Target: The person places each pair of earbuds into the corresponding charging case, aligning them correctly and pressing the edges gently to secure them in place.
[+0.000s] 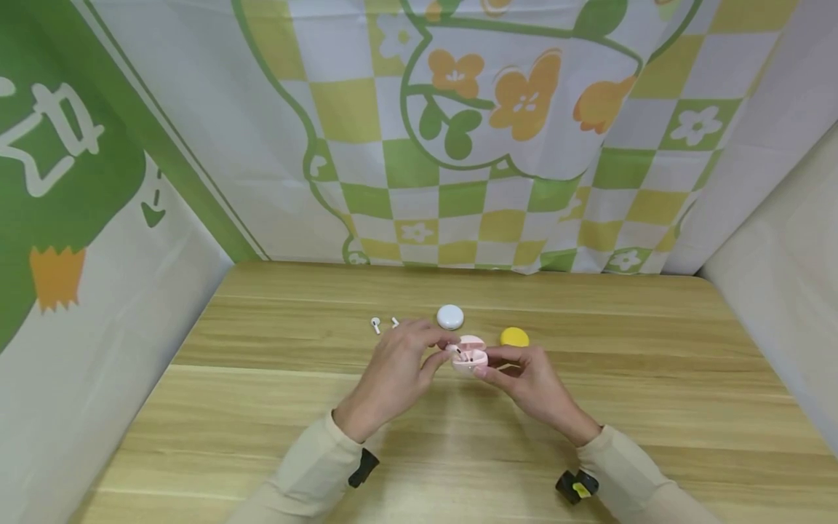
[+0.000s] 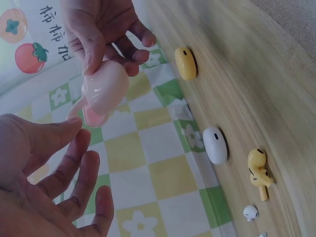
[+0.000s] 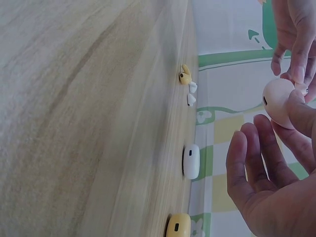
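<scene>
The right hand (image 1: 533,382) holds a pink earbud case (image 1: 470,364) with its lid up, above the table. In the left wrist view the thumb of the right hand (image 2: 101,24) lies on the pink case (image 2: 107,88). With thumb and forefinger the left hand (image 1: 399,371) pinches a pink earbud (image 1: 454,350) at the case's opening; the left wrist view shows the left hand (image 2: 59,173) with its other fingers spread. In the right wrist view the case (image 3: 279,101) sits between the right hand's thumb and forefinger. How deep the earbud sits cannot be told.
Beyond the hands on the wooden table (image 1: 294,415) lie a white case (image 1: 449,316) and a yellow case (image 1: 514,338). Two white earbuds (image 1: 376,324) lie to their left, with yellow earbuds (image 2: 258,170) beside them in the left wrist view. A patterned curtain (image 1: 461,196) hangs behind.
</scene>
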Tool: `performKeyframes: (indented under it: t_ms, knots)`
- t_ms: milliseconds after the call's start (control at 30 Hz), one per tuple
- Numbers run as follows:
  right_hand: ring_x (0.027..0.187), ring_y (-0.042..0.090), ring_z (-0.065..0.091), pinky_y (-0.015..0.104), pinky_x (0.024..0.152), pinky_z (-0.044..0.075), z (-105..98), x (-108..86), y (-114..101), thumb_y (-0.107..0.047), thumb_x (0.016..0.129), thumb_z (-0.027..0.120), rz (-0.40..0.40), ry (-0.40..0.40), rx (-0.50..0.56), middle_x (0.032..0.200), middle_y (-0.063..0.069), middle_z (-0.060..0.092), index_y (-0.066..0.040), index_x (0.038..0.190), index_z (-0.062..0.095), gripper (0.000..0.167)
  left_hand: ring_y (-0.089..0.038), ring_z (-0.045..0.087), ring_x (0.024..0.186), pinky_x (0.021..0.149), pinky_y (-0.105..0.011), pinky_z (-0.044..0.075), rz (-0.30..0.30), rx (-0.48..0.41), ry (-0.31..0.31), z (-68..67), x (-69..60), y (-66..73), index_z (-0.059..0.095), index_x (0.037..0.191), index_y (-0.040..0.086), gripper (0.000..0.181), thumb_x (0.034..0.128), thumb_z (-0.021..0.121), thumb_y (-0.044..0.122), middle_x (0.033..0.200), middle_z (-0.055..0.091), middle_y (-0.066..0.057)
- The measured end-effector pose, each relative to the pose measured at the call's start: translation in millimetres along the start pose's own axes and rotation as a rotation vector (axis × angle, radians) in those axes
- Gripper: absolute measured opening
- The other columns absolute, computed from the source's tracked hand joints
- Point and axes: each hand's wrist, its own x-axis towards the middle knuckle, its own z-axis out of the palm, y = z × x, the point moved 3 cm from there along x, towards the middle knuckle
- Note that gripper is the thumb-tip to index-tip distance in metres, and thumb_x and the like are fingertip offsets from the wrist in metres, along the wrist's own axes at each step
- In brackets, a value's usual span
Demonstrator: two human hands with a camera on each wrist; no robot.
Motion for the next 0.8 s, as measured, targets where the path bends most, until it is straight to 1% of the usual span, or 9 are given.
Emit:
performKeyframes:
  t_ms: [200,433,533,667,800]
  knots:
    - [0.09,0.016,0.071,0.031,0.077,0.059,0.9,0.4,0.8,-0.006,0.091,0.076,-0.007,-0.017,0.006,0.107,0.013,0.074,0.002,0.114,0.075,0.025,-0.024,0.066,0.095,0.077,-0.042,0.05,0.022,0.01,0.006,1.8,0.8,-0.3,0.078,0.103,0.016,0.02,0.086,0.081,0.006,0.104,0.074,0.0]
    - [0.088,0.017,0.07,0.031,0.075,0.06,2.1,1.6,0.9,-0.001,0.09,0.075,-0.005,-0.02,0.012,0.105,0.014,0.074,0.003,0.113,0.075,0.023,-0.024,0.064,0.096,0.078,-0.043,0.048,0.003,0.011,-0.011,2.7,1.0,0.4,0.079,0.101,0.018,0.017,0.0867,0.08,0.009,0.106,0.073,0.001]
    - [0.09,0.017,0.07,0.031,0.075,0.06,2.6,2.1,1.0,-0.001,0.09,0.075,-0.008,-0.022,0.013,0.106,0.014,0.074,0.002,0.112,0.075,0.022,-0.022,0.063,0.095,0.078,-0.041,0.047,0.0,0.019,-0.015,2.6,0.8,1.1,0.079,0.101,0.019,0.018,0.0867,0.08,0.009,0.104,0.072,0.002]
    - [0.089,0.016,0.07,0.031,0.076,0.06,2.9,2.3,0.5,-0.001,0.09,0.076,-0.009,-0.021,0.017,0.107,0.014,0.074,0.002,0.112,0.075,0.023,-0.02,0.061,0.091,0.075,-0.037,0.045,0.004,0.038,-0.011,2.4,0.3,1.5,0.079,0.101,0.02,0.018,0.0867,0.081,0.01,0.098,0.07,0.002]
    - [0.089,0.015,0.07,0.031,0.076,0.06,2.9,2.2,-0.4,-0.001,0.09,0.075,-0.011,-0.02,0.023,0.106,0.015,0.074,0.003,0.113,0.075,0.024,-0.021,0.06,0.092,0.074,-0.037,0.045,0.007,0.04,-0.008,2.0,0.2,2.0,0.079,0.102,0.02,0.017,0.0867,0.081,0.012,0.097,0.068,0.002]
